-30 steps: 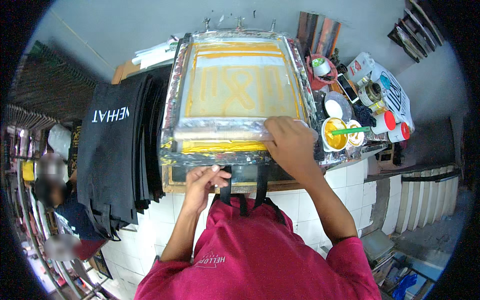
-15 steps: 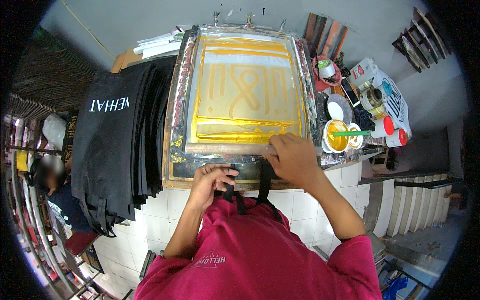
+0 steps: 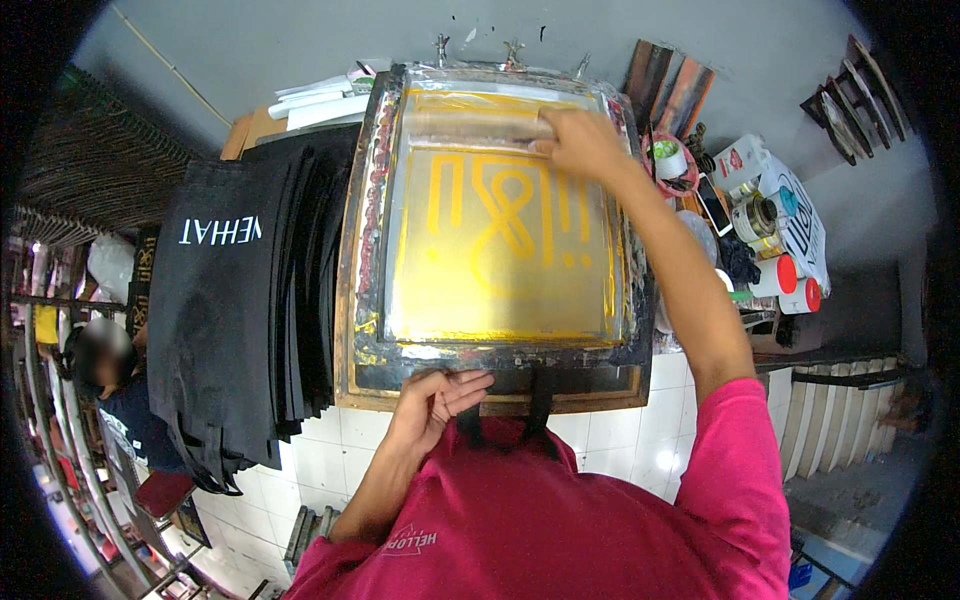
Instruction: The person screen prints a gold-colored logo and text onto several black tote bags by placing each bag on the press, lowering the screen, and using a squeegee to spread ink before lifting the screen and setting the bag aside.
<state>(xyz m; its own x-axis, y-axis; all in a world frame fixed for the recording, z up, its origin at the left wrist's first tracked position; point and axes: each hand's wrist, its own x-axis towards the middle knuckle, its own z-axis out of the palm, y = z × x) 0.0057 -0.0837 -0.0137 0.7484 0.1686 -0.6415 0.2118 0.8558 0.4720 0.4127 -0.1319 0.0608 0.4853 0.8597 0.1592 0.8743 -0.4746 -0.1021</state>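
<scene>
A printing screen (image 3: 372, 215) lies in front of me, its mesh showing a yellow line design (image 3: 513, 205) and yellow ink streaks. My right hand (image 3: 588, 145) grips a squeegee (image 3: 465, 128), blurred by motion, across the far part of the mesh. At the near edge of the frame, my left hand (image 3: 435, 400) has its fingers partly stretched to the right, with nothing visible in them. Beside it, black straps (image 3: 540, 400) hang out over the near wooden edge. What they belong to is mostly hidden beneath the screen.
Left of the screen hangs a thick stack of black bags (image 3: 222, 300). At right are red-lidded jars (image 3: 775, 276), a phone (image 3: 714, 205), a pink basin (image 3: 675, 185) and several containers. Metal clamps (image 3: 513, 55) stand behind the screen. A person (image 3: 140, 430) is at far left.
My right hand and the squeegee have moved from the near end of the screen to its far end. The design now looks brighter yellow. My left hand stays near the front edge.
</scene>
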